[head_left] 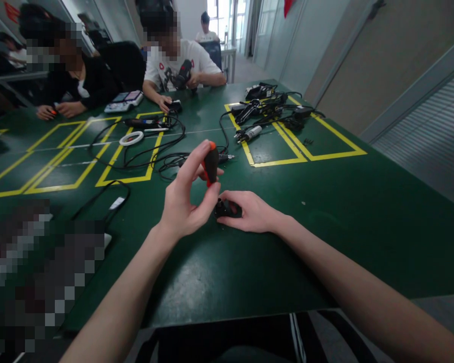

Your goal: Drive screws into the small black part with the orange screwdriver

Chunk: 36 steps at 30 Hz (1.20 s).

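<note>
My left hand (185, 199) is closed around a black screwdriver handle with an orange top (211, 164), held upright over the green table (325, 212). Its lower end points down at a small black part (224, 208). My right hand (247, 212) lies on the table just right of it, fingers curled around that small black part and pressing it to the surface. Both forearms reach in from the near edge.
Tangled black cables (151, 151) and a white ring (131, 137) lie inside yellow taped boxes beyond my hands. A pile of black adapters and tools (268, 111) sits at the back right. Two other people work at the far edge; a pixelated area covers the near left.
</note>
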Motion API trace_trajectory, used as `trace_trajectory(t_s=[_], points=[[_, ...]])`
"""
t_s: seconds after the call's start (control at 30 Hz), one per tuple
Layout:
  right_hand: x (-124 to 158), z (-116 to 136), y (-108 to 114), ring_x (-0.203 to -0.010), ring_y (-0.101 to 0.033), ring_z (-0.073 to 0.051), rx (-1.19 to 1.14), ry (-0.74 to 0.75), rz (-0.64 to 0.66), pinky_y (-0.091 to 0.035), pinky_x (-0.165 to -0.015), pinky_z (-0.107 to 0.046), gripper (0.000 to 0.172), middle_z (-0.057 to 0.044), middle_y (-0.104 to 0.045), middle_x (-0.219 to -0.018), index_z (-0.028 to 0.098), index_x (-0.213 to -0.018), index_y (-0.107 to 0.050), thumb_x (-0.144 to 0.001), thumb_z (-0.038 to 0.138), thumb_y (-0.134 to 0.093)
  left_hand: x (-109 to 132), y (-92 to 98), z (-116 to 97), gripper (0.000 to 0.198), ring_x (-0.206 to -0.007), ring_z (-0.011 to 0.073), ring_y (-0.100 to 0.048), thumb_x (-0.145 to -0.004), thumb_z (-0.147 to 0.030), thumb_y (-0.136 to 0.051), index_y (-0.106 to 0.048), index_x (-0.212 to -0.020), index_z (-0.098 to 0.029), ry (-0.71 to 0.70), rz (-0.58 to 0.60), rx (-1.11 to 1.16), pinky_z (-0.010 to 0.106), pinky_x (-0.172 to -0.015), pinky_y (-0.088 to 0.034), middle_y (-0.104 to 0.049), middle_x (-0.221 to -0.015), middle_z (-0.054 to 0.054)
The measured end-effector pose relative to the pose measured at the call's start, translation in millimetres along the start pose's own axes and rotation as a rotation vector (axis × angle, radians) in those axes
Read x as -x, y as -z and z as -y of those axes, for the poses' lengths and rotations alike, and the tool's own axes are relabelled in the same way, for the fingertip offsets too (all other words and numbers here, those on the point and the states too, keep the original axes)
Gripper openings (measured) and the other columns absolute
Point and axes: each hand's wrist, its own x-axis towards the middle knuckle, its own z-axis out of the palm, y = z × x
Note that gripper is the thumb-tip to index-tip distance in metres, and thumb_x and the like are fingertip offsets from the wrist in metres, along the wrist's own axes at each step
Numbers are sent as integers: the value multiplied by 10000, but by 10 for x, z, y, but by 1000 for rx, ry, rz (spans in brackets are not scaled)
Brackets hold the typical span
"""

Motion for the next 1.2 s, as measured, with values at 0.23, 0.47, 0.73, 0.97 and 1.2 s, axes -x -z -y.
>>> trace_trajectory(t_s=[0.23, 0.47, 0.73, 0.97, 1.2], points=[[17, 4, 10, -661, -564, -152, -20, -34, 14, -410, -642, -280, 212, -6, -642, -812, 177, -1030, -635, -914, 342, -697, -7, -89, -55, 750, -1031, 207, -754, -1058, -295, -545, -136, -1676, -411, -1, -5, 18, 378, -840, -663, -446, -1659, 117], [25, -37, -10, -627, -548, -146, -26, -28, -11, -395, -613, -279, 174, 12, -625, -761, 195, -988, -625, -901, 321, -707, 22, -129, -28, 793, -1184, 296, -711, -1040, -467, -599, -122, -1671, -415, 66, 11, -36, 427, -830, -665, -432, -1667, 131], [26, -22, 23, -620, -545, -140, -13, -34, 7, -403, -616, -271, 201, 6, -636, -766, 185, -1003, -620, -913, 347, -700, -15, -75, -43, 714, -1176, 240, -744, -1103, -348, -482, -87, -1697, -388, -20, 21, 62, 397, -961, -653, -394, -1699, 103], [21, -48, -18, -618, -533, -139, 1, -12, -34, -382, -607, -270, 177, 8, -628, -757, 193, -941, -606, -889, 325, -711, -26, -124, 5, 796, -1385, 323, -631, -1034, -416, -644, -178, -1679, -391, -104, -75, 25, 446, -1009, -648, -500, -1623, 101], [26, -9, 21, -624, -557, -142, -15, -36, 2, -408, -622, -272, 207, 19, -611, -742, 182, -1014, -623, -915, 349, -698, -37, -28, -68, 614, -1277, 283, -706, -1123, -325, -418, -187, -1685, -414, -41, 10, 92, 421, -951, -676, -422, -1690, 63]])
